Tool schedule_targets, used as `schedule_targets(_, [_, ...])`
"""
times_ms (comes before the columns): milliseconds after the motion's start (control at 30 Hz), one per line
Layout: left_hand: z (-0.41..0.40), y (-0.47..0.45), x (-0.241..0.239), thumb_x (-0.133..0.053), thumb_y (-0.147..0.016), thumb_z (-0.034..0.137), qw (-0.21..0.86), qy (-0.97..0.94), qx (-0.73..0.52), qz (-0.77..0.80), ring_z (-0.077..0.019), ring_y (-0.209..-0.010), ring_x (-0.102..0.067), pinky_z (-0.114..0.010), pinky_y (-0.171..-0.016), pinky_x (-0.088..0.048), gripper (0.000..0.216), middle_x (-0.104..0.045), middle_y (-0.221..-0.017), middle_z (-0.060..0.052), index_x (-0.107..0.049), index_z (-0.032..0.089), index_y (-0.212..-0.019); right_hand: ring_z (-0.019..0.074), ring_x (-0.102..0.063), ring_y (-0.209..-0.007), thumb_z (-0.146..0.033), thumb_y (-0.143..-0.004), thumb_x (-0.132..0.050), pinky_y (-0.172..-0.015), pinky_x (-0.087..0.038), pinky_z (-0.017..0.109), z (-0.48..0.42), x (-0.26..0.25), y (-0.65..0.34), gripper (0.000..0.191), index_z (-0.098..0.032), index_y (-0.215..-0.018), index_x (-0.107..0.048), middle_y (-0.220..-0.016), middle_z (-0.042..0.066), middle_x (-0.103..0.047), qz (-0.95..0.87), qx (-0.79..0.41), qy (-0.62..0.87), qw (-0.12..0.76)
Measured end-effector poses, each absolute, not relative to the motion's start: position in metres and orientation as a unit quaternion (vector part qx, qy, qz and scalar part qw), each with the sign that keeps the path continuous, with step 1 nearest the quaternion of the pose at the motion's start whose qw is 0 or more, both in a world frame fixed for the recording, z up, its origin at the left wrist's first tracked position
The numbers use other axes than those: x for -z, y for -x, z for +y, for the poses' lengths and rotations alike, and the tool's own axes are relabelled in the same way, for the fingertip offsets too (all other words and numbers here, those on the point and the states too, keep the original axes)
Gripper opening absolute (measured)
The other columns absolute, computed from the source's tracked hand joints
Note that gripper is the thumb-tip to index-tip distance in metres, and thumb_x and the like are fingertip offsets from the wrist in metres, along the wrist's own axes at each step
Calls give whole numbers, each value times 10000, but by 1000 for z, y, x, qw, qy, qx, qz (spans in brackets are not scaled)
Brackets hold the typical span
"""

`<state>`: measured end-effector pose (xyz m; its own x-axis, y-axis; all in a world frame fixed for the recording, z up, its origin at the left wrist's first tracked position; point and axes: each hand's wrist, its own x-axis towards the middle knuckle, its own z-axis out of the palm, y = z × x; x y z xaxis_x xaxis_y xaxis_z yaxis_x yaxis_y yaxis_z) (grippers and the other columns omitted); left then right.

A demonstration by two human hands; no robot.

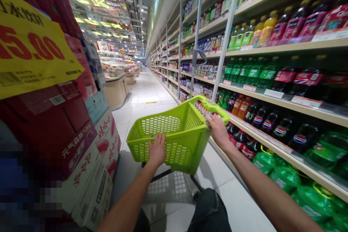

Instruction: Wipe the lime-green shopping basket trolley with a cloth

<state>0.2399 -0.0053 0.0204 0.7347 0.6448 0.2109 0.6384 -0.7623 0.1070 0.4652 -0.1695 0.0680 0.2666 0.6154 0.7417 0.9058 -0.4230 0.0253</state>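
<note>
A lime-green plastic shopping cart (195,148) with perforated walls stands crosswise in front of me, its handle end to the right. My left hand (157,149) lies against the near side wall, fingers stretched out, their tips at the rim. At the handle end, my right hand (217,129) is closed on the cart just below the green handle (221,110). What I see of the basket's inside shows no clear goods. Dark legs and wheels of the cart show beneath it, close to my knee.
Shelves of soda bottles (272,74) run along the right, with large green bottles (285,179) at the bottom. Stacked drink cartons (89,166) rise on the left under a yellow price sign (32,49). A pale tiled aisle (146,98) stretches ahead past display counters (115,88).
</note>
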Motion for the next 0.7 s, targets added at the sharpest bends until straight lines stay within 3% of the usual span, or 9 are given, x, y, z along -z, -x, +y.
schedule_targets(100, [-6,-239,-17,-499,-713,188,24,-931,-121,343,-242,-1362,-129,-549,-1060,-170,721,-154,-1476,-98,-219,160,-1377,253,-375,-1246,-48,-799,-380,-1035,-269,506,-165,-63,-459,414,-152,-1162,-551,-1259,143,-513,-475,342,780,223])
schedule_targets(267, [-10,-242,-25,-491,-732,177,82,-922,-160,344,-250,-1346,-195,-570,-1058,-150,652,-237,-1455,-109,-283,175,-1350,200,-381,-1251,-17,-784,-355,-1025,-311,435,-122,-30,-399,450,-173,-1156,-553,-1283,94,-510,-607,267,721,202])
schedule_targets(400, [-27,-264,-47,-401,-798,187,172,-903,-275,282,-191,-1331,-244,-477,-1092,-155,556,-297,-1435,-104,-292,161,-1343,252,-341,-1274,-66,-728,-443,-1045,-240,498,-120,-43,-382,599,-122,-1320,-372,-1338,130,-443,-591,216,757,177])
schedule_targets(500, [-44,-289,-59,-375,-834,252,239,-908,-275,208,-169,-1297,-311,-464,-1097,-152,510,-364,-1405,-68,-299,203,-1336,300,-323,-1276,-170,-689,-517,-1030,-156,592,-138,-63,-392,729,-104,-1368,-261,-1359,160,-405,-578,197,777,155])
schedule_targets(600, [-54,-314,-60,-376,-854,329,242,-919,-248,187,-195,-1265,-352,-527,-1074,-159,443,-422,-1365,-49,-370,240,-1288,308,-355,-1252,-244,-698,-510,-1006,-128,629,-159,-74,-412,698,-128,-1350,-288,-1329,153,-447,-579,198,779,137])
schedule_targets(700, [-54,-332,-52,-469,-824,343,191,-921,-272,203,-218,-1229,-385,-503,-1057,-212,420,-474,-1312,-68,-450,224,-1226,304,-384,-1227,-265,-748,-462,-989,-126,638,-172,-76,-433,595,-168,-1322,-339,-1275,126,-508,-561,241,781,133])
